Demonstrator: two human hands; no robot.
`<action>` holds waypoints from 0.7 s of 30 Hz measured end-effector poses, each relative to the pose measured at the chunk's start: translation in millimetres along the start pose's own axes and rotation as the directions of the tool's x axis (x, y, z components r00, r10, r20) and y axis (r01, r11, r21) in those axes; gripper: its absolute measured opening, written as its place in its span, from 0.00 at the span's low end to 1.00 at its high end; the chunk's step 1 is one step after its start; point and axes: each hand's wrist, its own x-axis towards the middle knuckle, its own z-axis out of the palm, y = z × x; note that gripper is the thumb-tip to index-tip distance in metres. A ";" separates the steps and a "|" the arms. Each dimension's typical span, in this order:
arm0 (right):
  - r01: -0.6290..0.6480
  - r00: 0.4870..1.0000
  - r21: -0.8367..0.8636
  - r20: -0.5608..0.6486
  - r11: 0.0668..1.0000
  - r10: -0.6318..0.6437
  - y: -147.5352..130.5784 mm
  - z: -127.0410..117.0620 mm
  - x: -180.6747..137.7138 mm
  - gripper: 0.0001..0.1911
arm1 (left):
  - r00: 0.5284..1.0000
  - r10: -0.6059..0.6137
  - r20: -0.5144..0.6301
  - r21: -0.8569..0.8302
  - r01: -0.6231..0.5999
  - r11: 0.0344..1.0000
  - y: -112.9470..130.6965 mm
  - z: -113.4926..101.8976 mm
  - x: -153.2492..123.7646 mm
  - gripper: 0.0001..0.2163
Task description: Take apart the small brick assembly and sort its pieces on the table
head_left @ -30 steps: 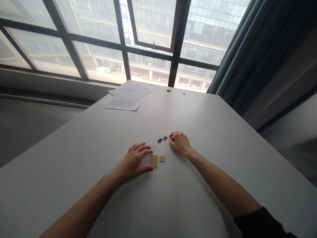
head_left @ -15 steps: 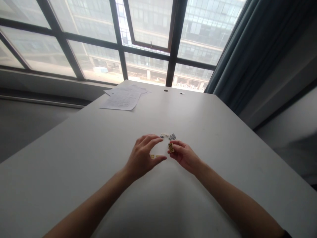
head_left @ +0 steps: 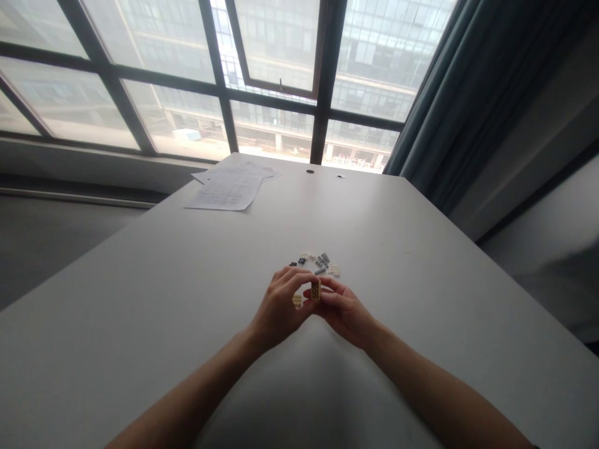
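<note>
Between my two hands, above the table, is a small yellow building brick [head_left: 316, 290] with its hollow underside turned toward me. My left hand [head_left: 283, 305] pinches it from the left, thumb below and fingertips above. From the right, my right hand [head_left: 346, 308] grips the same brick between thumb and fingers. Another yellow brick [head_left: 297, 300] shows through the gap of my left hand, lying on the table. Just beyond my fingers lie several grey bricks [head_left: 322, 259], white bricks [head_left: 334, 270] and dark bricks [head_left: 302, 260]. Part of the group is hidden behind my hands.
A white table [head_left: 187, 280] stretches out before me. Printed paper sheets [head_left: 229, 190] lie at its far left. A dark round hole [head_left: 309, 171] sits near the far edge. Beyond are windows, with a dark curtain [head_left: 435, 93] at the right.
My left hand has moved right and closed its fingers on the yellow brick in my right hand. The brick has shifted slightly left and down, and more loose bricks show behind it.
</note>
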 end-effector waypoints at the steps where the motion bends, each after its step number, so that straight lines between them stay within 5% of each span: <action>1: 0.003 1.000 -0.004 0.000 1.000 -0.003 0.3 -0.2 -0.4 0.19 | 1.000 -0.004 0.001 -0.017 0.004 1.000 -0.3 0.2 -0.2 0.09; 12: 0.188 0.962 -0.307 -0.134 0.933 -0.238 9.7 -3.5 2.6 0.25 | 0.998 0.025 0.061 0.100 -0.031 0.995 -7.6 -0.8 -4.7 0.12; 21: 0.331 0.926 -0.545 0.031 0.770 -0.376 6.4 -8.6 1.3 0.20 | 1.000 0.011 0.018 0.130 -0.013 0.991 -10.6 -2.6 -2.9 0.12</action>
